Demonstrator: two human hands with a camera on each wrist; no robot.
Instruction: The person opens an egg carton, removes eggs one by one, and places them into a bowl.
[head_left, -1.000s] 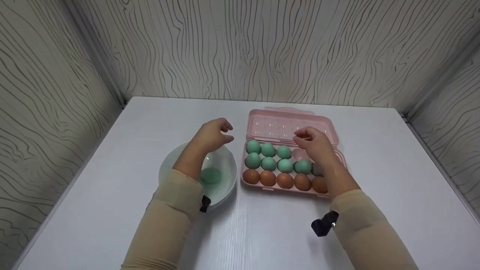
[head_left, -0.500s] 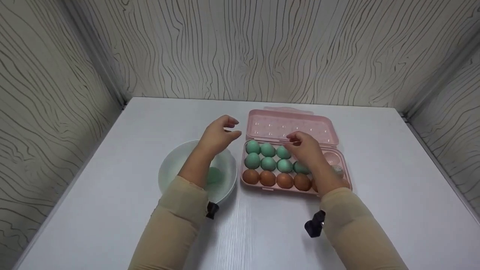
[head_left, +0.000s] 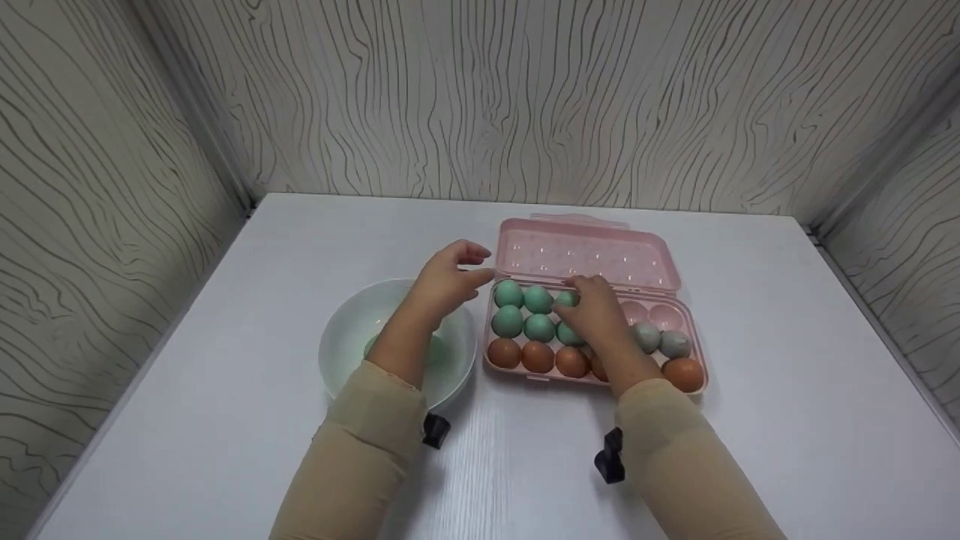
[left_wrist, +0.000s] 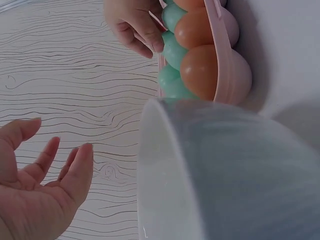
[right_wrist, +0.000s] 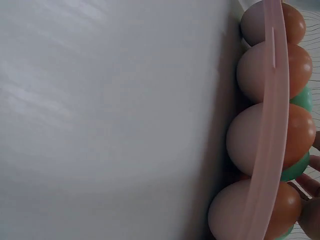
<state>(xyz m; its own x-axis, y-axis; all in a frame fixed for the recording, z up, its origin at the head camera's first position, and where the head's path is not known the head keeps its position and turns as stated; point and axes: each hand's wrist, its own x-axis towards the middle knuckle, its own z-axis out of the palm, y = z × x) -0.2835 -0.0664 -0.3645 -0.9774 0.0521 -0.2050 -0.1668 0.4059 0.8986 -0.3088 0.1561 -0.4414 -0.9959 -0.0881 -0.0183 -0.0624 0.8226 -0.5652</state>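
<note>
At the centre of the head view, a person's right hand point(head_left: 596, 311) curled thumb and fingers round a green egg point(head_left: 568, 298) in the back row of a pink carton point(head_left: 665, 316), whose lid point(head_left: 589, 255) lay folded back, presumably to leave the cups within reach; their hollows likely kept shells from rolling. The left hand point(head_left: 446, 283), open and holding nothing, hung near the upper-right rim of a white bowl point(head_left: 345, 330), deep enough, it seemed, to contain the green shape point(head_left: 436, 350) inside. A white table point(head_left: 187, 360) met pale, grain-patterned walls point(head_left: 480, 112). In the left wrist view, spread fingers point(left_wrist: 80, 172) occupied the lower left, the bowl the lower right. In the right wrist view, brown eggs point(right_wrist: 300, 130) rose above the carton's edge at right, beside bare tabletop.
</note>
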